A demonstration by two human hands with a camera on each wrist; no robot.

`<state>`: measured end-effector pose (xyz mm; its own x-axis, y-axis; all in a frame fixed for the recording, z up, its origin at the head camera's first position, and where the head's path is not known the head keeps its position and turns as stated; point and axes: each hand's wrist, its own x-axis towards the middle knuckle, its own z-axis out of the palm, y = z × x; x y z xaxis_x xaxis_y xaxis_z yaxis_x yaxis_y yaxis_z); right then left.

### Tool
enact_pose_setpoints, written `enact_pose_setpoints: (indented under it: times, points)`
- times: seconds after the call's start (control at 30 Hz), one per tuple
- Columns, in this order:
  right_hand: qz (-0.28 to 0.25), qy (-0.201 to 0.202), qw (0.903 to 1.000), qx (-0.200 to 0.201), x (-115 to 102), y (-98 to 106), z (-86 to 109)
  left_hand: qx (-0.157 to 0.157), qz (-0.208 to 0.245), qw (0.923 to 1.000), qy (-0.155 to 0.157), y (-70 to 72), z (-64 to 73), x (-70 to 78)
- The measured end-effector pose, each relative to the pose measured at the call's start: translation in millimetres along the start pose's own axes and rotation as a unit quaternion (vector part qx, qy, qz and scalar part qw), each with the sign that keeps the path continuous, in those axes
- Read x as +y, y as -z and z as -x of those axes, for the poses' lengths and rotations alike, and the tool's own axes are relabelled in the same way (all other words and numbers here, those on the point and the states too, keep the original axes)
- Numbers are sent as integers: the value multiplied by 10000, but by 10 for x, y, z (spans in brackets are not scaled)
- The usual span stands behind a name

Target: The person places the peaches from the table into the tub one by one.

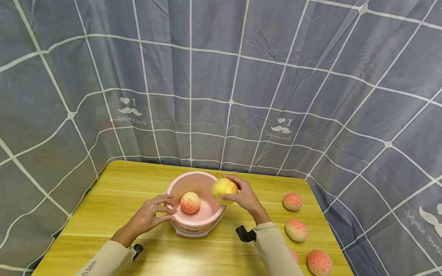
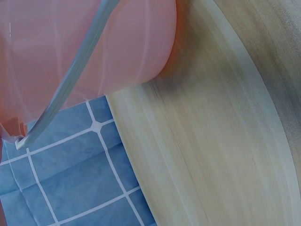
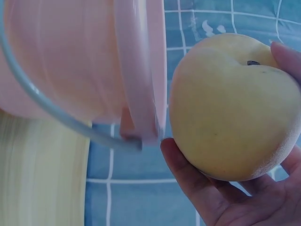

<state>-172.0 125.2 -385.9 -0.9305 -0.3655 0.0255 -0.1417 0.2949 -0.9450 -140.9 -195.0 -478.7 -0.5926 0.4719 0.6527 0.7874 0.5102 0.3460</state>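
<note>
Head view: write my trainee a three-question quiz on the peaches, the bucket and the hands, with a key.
1. Which hand holds a peach? A) left B) right C) both
2. True or false: the bucket has two peaches inside.
3. Fill in: the left hand touches the bucket's ____.

Key: 1. B, the right hand. 2. False; only one peach shows inside, the red-speckled peach. 3. Rim.

Both forearms [image 1: 107, 258] reach forward and inward. The left hand [image 1: 153, 211] keeps its fingers slightly apart, while the right hand [image 1: 244, 196] holds fingers and thumb curved in a grip.
</note>
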Motion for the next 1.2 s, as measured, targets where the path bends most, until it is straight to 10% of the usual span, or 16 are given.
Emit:
enact_pose_setpoints:
  times: [1.2]
  points:
    - [-23, 278, 9959, -859, 11, -574, -218, 26, 91, 9999, -49, 6, 9, -8]
